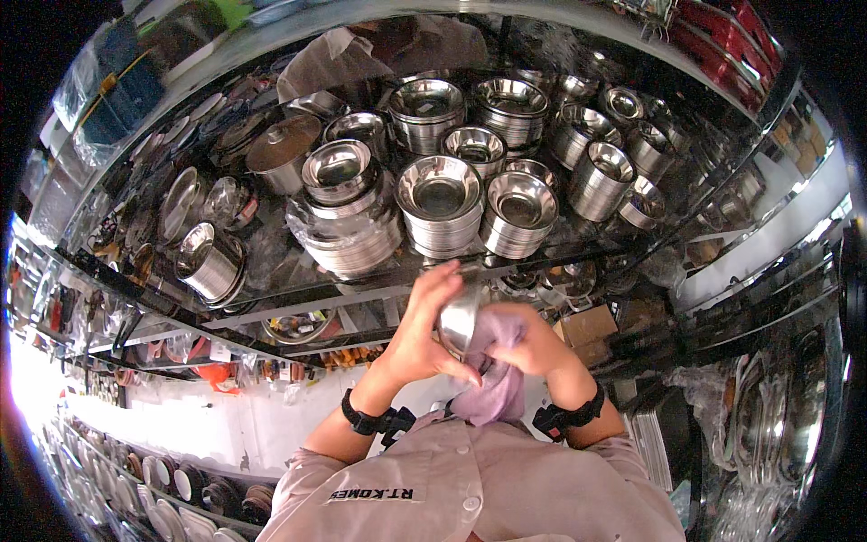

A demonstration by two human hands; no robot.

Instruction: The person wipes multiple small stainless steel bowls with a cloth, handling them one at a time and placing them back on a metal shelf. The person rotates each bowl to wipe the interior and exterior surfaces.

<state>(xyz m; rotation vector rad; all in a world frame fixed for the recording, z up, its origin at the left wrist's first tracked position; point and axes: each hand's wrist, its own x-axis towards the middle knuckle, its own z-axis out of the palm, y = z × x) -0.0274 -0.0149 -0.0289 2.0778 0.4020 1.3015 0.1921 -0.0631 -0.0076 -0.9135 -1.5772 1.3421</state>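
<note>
My left hand (pixel 425 332) grips a small stainless steel bowl (pixel 459 324) by its edge, tilted on its side in front of my chest. A mauve cloth (pixel 498 379) is bunched in my right hand (pixel 532 342), pressed at the bowl's open side; blur hides the exact contact. Just beyond my hands, on a dark shelf, stand nested stacks of shiny steel bowls. The nearest are a tall stack of wide-rimmed bowls (pixel 440 203) and a smaller stack (pixel 520 213) to its right. Left of them, a stack partly wrapped in clear plastic (pixel 352 237) carries more bowls on top.
A lidded steel pot (pixel 281 152) and a leaning bowl stack (pixel 208 263) stand farther left on the shelf (pixel 369 288). Its front edge runs close beyond my hands. A cardboard box (pixel 588 328) sits lower right. Plastic-wrapped metal trays (pixel 772 406) line the right side.
</note>
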